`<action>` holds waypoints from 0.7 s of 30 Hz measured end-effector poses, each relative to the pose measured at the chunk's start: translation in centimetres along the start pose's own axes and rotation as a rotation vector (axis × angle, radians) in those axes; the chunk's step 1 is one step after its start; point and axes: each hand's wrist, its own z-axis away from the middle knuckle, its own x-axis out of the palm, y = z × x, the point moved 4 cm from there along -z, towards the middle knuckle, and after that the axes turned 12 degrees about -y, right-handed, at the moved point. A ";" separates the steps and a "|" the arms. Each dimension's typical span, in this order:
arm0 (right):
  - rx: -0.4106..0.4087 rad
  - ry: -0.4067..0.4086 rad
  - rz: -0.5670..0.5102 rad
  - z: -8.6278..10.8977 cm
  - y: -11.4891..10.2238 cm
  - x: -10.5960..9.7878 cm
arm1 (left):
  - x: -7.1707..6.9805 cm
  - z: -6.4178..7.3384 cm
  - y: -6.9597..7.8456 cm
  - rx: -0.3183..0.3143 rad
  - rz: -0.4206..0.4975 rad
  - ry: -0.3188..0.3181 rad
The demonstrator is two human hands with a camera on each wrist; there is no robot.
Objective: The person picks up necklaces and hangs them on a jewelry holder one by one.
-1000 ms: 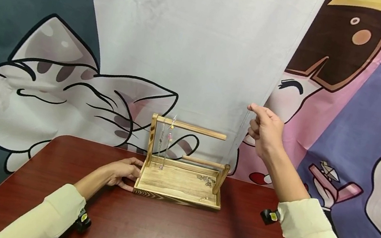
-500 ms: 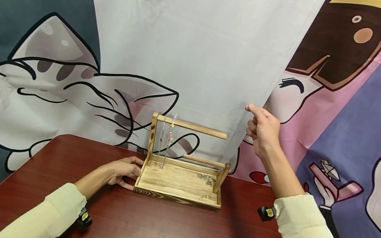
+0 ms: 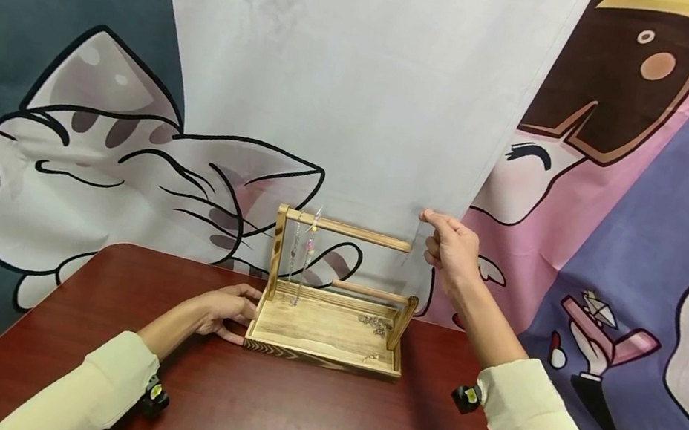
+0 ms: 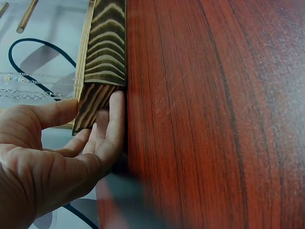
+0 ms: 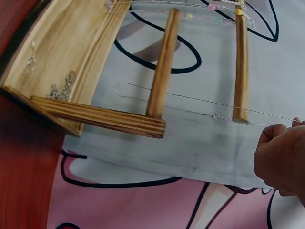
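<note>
A wooden jewelry stand with a shallow tray and two bars stands on the table. My left hand grips the tray's left end, its thumb at the rim and fingers against the outer wall in the left wrist view. Up by the free right end of the upper bar, my right hand pinches a thin silver necklace. That necklace hangs as a long narrow loop, overlapping the bar's end in the right wrist view. Near the left post, a beaded necklace and a silver chain drape over the upper bar.
A lower bar extends left from the short right post. Bunched silver chain lies at the tray's right, and a small piece of jewelry nearer the front. Behind the red-brown table hangs a printed cloth.
My right hand has moved left and down, bringing the dangling necklace to the upper bar's free end. The left hand stays on the tray.
</note>
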 end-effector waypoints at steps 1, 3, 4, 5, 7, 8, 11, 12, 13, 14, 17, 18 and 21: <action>0.005 0.000 0.002 0.0 0.2 0.1 | 0.0 0.0 0.0 0.000 0.001 0.001; 0.013 0.002 -0.003 -0.1 0.7 0.2 | 0.1 0.1 0.0 0.001 0.002 0.003; 0.019 0.004 -0.002 -0.1 0.9 0.2 | 0.1 0.1 0.0 0.001 0.003 0.003; 0.025 0.005 0.001 -0.1 1.1 0.3 | 0.1 0.1 0.0 0.002 0.004 0.002; 0.037 0.005 0.008 -0.1 1.5 0.4 | 0.2 0.1 0.0 0.001 0.004 0.001; 0.041 0.005 0.013 -0.1 1.6 0.5 | 0.2 0.1 0.0 0.000 0.004 0.001; 0.054 -0.009 0.024 -0.1 2.1 0.9 | 0.2 0.2 0.1 -0.001 0.005 0.004; 0.056 -0.014 0.024 -0.1 2.2 1.1 | 0.1 0.1 0.1 -0.001 0.004 0.004; 0.059 -0.017 0.024 0.0 2.3 1.3 | 0.1 0.1 0.1 -0.001 0.005 0.004; 0.060 -0.021 0.025 0.0 2.4 1.5 | 0.1 0.1 0.1 0.000 0.006 0.003; 0.063 -0.041 0.023 0.1 2.8 2.2 | 0.0 0.1 0.0 0.002 0.008 0.001; 0.064 -0.044 0.023 0.2 2.9 2.5 | 0.0 0.1 0.0 0.003 0.008 0.000; 0.071 -0.054 0.019 0.2 3.2 3.2 | -0.1 0.0 -0.1 0.003 0.009 -0.003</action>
